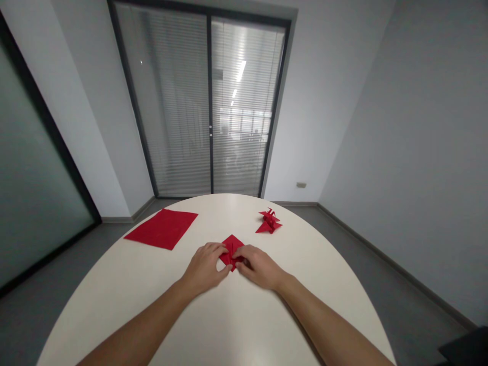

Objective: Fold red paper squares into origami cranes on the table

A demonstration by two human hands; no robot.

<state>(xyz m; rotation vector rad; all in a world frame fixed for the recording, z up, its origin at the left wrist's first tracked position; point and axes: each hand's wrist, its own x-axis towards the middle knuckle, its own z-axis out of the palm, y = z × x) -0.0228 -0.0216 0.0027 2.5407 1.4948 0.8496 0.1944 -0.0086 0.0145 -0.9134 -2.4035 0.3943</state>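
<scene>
A small diamond of folded red origami paper (232, 240) lies on the white table in front of me, with creases along its middle. My left hand (208, 263) holds its left side, fingertips on top and thumb at the near corner. From the right, my right hand (261, 266) grips the same piece, its index finger pressed near the centre and its thumb close to the near corner. Between them the hands cover the paper's lower side edges. Beyond my right hand stand folded red paper cranes (269, 221), bunched together; how many cannot be made out.
A flat sheet of red paper (162, 229), or a stack of them, lies at the table's far left. The round white table (229, 325) has a curved edge on both sides. Behind it are glass panels with blinds (183, 112). A dark object (467, 348) shows at the lower right.
</scene>
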